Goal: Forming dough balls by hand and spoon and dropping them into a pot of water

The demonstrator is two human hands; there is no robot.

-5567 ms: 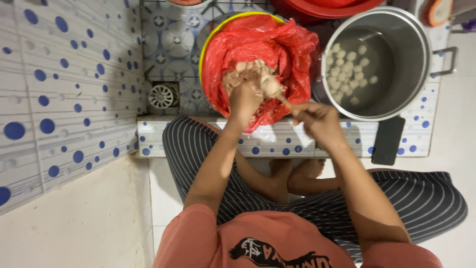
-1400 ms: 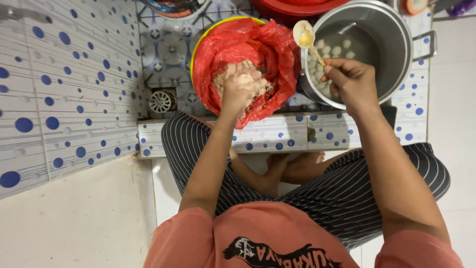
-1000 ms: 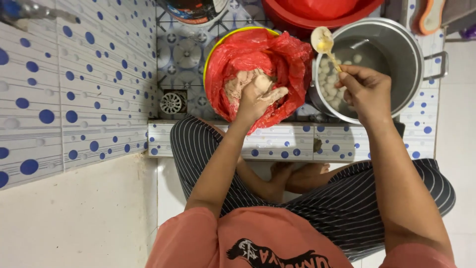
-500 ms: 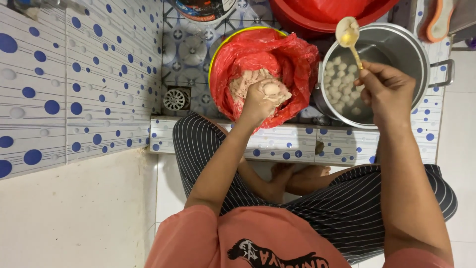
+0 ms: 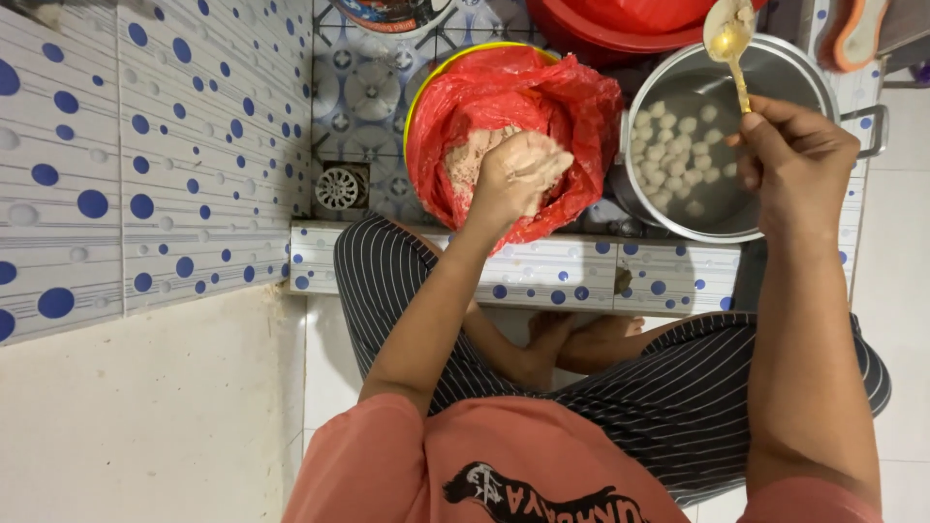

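One head-worn camera looks steeply down, close above the lap.

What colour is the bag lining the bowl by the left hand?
Red bag, inside a yellow-rimmed bowl; only the head view shows it.

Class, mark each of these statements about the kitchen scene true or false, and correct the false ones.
1. The right hand holds a spoon above the metal pot. True.
2. The pot is empty. False: it holds many small pale balls in liquid.
3. The left hand is in the basin lined with a red plastic bag, closed on pale paste. True.
4. The spoon rests on the floor. False: it is held up by its handle, bowl uppermost.
5. The floor drain lies between basin and pot. False: it lies on the basin's other side, by the dotted tile wall.
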